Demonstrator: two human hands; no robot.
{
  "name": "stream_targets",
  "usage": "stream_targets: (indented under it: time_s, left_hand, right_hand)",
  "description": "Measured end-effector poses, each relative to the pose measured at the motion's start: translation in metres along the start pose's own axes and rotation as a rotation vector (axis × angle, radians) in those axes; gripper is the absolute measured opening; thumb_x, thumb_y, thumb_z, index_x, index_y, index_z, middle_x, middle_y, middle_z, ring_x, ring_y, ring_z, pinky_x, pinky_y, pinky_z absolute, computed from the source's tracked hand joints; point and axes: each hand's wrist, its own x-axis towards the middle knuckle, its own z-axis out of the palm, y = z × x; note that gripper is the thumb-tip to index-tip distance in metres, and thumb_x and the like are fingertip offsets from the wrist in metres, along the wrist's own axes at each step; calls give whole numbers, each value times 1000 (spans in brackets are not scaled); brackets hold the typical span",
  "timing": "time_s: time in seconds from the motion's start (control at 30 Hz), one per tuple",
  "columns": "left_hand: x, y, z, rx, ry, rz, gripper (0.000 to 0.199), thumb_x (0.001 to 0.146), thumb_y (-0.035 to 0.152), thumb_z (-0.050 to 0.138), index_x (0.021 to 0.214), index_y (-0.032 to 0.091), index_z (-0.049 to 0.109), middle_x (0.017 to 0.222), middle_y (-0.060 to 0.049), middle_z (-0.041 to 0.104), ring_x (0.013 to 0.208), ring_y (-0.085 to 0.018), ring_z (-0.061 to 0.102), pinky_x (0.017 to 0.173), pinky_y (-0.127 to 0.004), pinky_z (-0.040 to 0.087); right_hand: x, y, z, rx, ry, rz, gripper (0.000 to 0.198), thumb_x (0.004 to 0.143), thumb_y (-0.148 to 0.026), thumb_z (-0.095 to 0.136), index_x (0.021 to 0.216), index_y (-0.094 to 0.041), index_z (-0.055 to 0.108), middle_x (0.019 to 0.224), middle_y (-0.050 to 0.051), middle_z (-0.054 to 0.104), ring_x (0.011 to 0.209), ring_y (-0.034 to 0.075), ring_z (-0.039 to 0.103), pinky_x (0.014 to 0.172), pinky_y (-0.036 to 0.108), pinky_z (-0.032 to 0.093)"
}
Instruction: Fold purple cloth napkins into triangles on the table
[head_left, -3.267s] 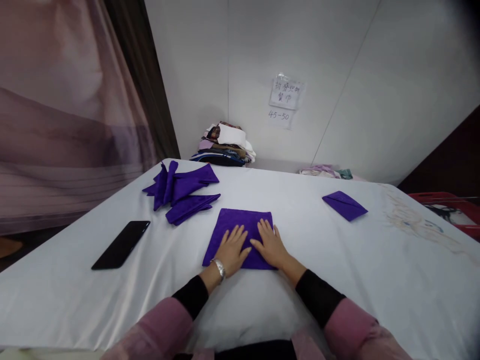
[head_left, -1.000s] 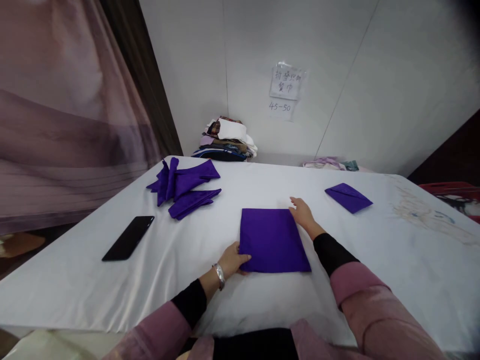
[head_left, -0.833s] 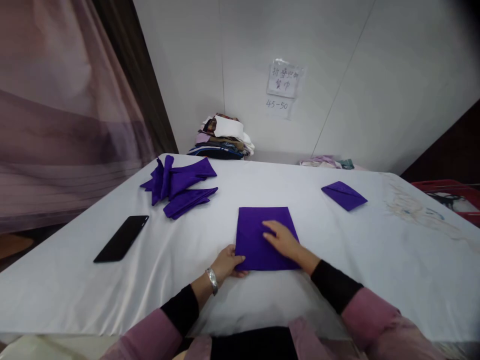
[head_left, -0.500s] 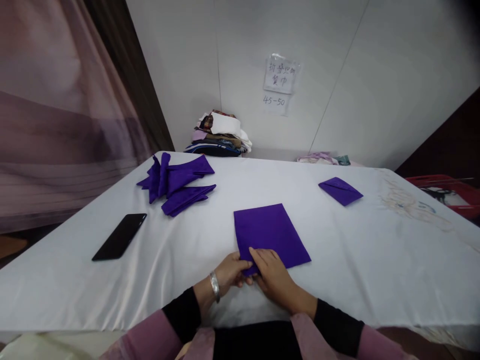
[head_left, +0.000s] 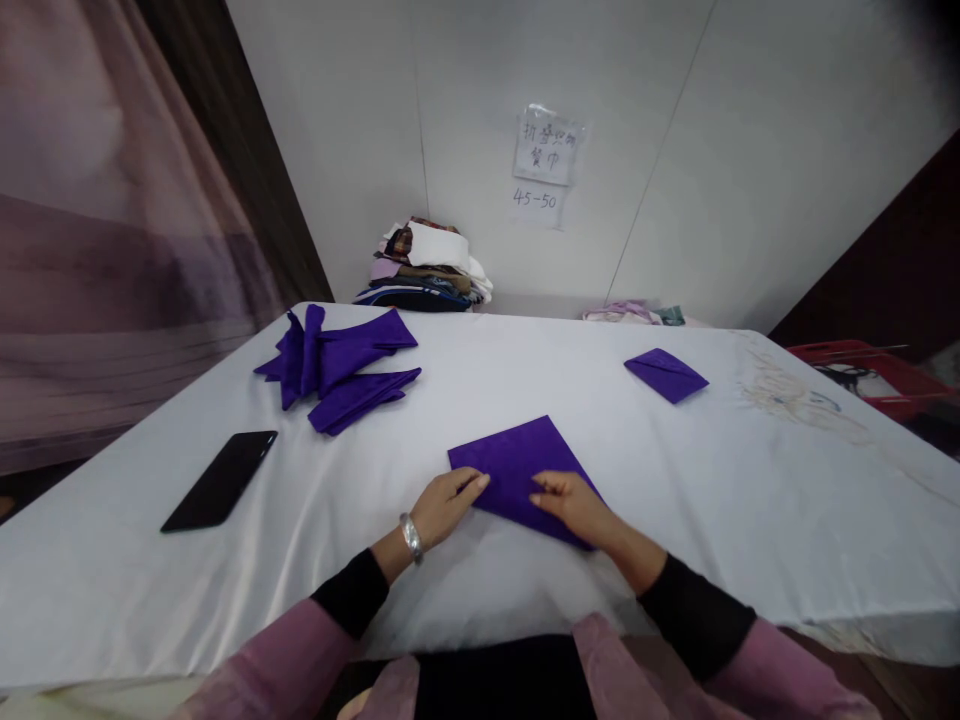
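A purple cloth napkin (head_left: 517, 460), folded into a flat four-sided shape, lies on the white-covered table before me. At its near left edge, my left hand (head_left: 444, 508), with a silver bracelet at the wrist, pinches the cloth between thumb and fingers. Over the right part of the napkin is my right hand (head_left: 579, 506). Its fingers are bent, with a small gap between thumb and forefinger, and no cloth shows between them. Farther right lies a smaller folded purple napkin (head_left: 666, 376).
Several purple napkins (head_left: 352, 360) lie heaped at the back left. A black phone-like slab (head_left: 221, 482) rests on the white tablecloth (head_left: 315, 570) at left. Behind the table are a clothes stack (head_left: 427, 265) and a wall sign (head_left: 546, 150). A red basket (head_left: 885, 385) stands right.
The napkin's near corner has been folded away from me, leaving a straight slanting near edge. My hands, close together before, have moved apart, the right one to the right. The view has shifted slightly.
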Motion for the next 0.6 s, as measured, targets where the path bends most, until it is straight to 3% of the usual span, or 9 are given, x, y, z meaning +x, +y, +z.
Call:
stream_targets:
  time_s: [0.1, 0.27, 0.4, 0.6]
  left_hand:
    - [20, -7, 0, 93, -30, 29, 41, 87, 49, 33, 94, 22, 62, 89, -1, 67, 82, -18, 61, 76, -29, 45]
    - [50, -23, 4, 195, 89, -78, 44, 83, 44, 46, 119, 20, 52, 100, -4, 67, 86, -20, 62, 76, -29, 47]
    - [59, -31, 8, 256, 150, -59, 36, 83, 33, 48, 116, 20, 54, 96, -3, 68, 84, -18, 63, 74, -29, 47]
    - [66, -37, 9, 327, 250, -2, 29, 81, 31, 50, 108, 21, 59, 88, -1, 69, 84, -19, 62, 77, -32, 46]
  right_hand:
    - [36, 1, -31, 84, 91, 73, 21, 71, -29, 59, 88, -17, 61, 72, 0, 65, 60, 13, 57, 57, 26, 44]
    - [83, 16, -62, -174, 282, 132, 26, 66, -16, 55, 92, -17, 58, 63, -3, 60, 55, 12, 54, 54, 24, 42]
    - [92, 30, -68, -298, 357, 143, 25, 64, -12, 55, 88, -18, 59, 61, -4, 56, 54, 11, 51, 53, 23, 40]
    - [90, 39, -68, -452, 416, 121, 33, 70, -12, 53, 102, -20, 57, 71, -2, 60, 65, 13, 55, 60, 24, 41]
